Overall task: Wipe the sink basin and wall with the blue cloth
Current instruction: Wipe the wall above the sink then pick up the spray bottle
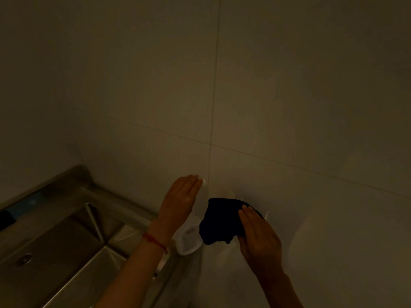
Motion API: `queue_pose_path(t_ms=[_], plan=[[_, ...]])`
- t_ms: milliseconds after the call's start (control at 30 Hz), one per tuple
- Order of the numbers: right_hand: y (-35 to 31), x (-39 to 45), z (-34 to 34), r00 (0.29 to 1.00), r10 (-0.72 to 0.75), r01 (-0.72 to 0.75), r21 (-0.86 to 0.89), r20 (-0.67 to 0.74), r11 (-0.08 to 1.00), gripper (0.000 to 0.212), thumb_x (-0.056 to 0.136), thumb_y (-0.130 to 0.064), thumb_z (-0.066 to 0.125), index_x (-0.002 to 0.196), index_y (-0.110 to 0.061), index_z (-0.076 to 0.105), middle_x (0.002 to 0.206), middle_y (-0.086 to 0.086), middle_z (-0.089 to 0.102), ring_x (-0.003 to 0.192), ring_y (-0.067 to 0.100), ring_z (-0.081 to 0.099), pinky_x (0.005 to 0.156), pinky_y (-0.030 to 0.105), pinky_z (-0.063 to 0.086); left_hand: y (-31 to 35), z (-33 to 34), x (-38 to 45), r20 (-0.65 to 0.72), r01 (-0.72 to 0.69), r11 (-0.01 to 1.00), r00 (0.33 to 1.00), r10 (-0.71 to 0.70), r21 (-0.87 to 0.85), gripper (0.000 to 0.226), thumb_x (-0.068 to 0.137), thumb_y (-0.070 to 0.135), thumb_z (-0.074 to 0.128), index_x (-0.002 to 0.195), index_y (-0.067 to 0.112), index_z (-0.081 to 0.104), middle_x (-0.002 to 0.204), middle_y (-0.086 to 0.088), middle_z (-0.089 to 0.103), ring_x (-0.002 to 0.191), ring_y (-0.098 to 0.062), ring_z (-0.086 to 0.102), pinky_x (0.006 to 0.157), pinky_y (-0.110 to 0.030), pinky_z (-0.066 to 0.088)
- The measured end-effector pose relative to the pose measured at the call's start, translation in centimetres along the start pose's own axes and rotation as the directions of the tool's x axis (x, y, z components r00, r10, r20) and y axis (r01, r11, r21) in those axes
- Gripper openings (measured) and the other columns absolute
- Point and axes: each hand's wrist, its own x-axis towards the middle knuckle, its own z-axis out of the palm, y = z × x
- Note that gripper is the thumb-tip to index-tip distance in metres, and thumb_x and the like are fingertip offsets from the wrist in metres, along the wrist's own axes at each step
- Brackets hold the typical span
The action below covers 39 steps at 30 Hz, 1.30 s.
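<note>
At the far left lies the steel sink (66, 236), its drain (25, 258) low in the basin, well away from either hand. A blue strip of something sits on its back rim (29, 203), too dim to identify; no writing or brand can be read anywhere.

The left hand (180, 198) rests flat with fingers straight and together, laid on a white object (189, 236) fixed at the wall (155, 85), gripping nothing. A red string (155, 240) circles that wrist.

Just right of those fingers, the blue cloth (220, 221) is bunched against the wall, looking almost black in the low light. The right hand (258, 234) presses it there, fingers (245, 211) extended over its right edge; whether the thumb curls under the cloth cannot be seen.

The cloth looks soft, light and limp, sagging below the fingers. It probably folds and slips under the palm, so spreading it flat beneath the whole hand, or gathering the loose lower corner, should give firmer control.
</note>
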Motion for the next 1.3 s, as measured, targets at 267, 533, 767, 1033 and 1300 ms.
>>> queue_pose_path(t_ms=[267, 533, 767, 1033, 1300], plan=[[0.4, -0.6, 0.2, 1.000, 0.011, -0.011, -0.018, 0.004, 1.000, 0.035, 0.095, -0.014, 0.039, 0.096, 0.003, 0.070, 0.100, 0.016, 0.070, 0.090, 0.026, 0.069, 0.076, 0.037, 0.055, 0.3, 0.2, -0.1, -0.113, -0.104, 0.993, 0.988, 0.110, 0.055, 0.044, 0.060, -0.019, 0.056, 0.096, -0.003, 0.075, 0.098, -0.017, 0.075, 0.088, -0.032, 0.073, 0.074, -0.046, 0.058], [0.4, -1.1, 0.4, 0.999, 0.017, -0.016, -0.027, 0.032, 1.000, 0.042, 0.098, -0.019, 0.033, 0.098, 0.001, 0.070, 0.101, 0.015, 0.070, 0.091, 0.025, 0.069, 0.078, 0.038, 0.054, 1.9, 0.5, -0.1, -0.151, 0.024, 0.998, 0.988, -0.016, 0.051, 0.042, 0.053, -0.015, 0.079, 0.093, -0.005, 0.075, 0.094, -0.019, 0.075, 0.085, -0.034, 0.073, 0.072, -0.050, 0.057], [0.4, -1.0, 0.4, 0.999, 0.015, -0.013, -0.030, 0.051, 0.999, 0.043, 0.098, -0.019, 0.032, 0.098, 0.001, 0.070, 0.101, 0.014, 0.071, 0.092, 0.024, 0.069, 0.079, 0.036, 0.053, 2.7, 1.4, 0.1, -0.193, 0.030, 0.998, 0.981, -0.018, 0.062, 0.036, 0.082, -0.003, 0.041, 0.092, -0.003, 0.076, 0.093, -0.017, 0.075, 0.086, -0.033, 0.073, 0.075, -0.049, 0.058], [0.4, -0.6, 0.4, 0.999, 0.010, -0.008, -0.030, 0.052, 1.000, 0.049, 0.100, -0.020, 0.026, 0.096, 0.001, 0.071, 0.099, 0.013, 0.071, 0.089, 0.024, 0.069, 0.075, 0.035, 0.055, 2.0, 1.0, -0.3, -0.243, -0.040, 0.998, 0.969, 0.050, 0.046, 0.061, 0.104, 0.005, 0.018, 0.089, -0.002, 0.077, 0.093, -0.017, 0.076, 0.085, -0.033, 0.073, 0.077, -0.050, 0.057], [-0.3, 0.1, 0.5, 0.999, 0.001, 0.000, -0.021, 0.049, 1.000, 0.048, 0.099, -0.019, 0.028, 0.096, 0.002, 0.070, 0.100, 0.015, 0.071, 0.090, 0.025, 0.069, 0.075, 0.037, 0.055, 1.3, 0.1, -0.4, -0.295, -0.099, 0.995, 0.950, 0.103, 0.030, 0.064, 0.105, 0.008, 0.018, 0.085, -0.003, 0.077, 0.090, -0.017, 0.076, 0.084, -0.034, 0.073, 0.075, -0.050, 0.058]])
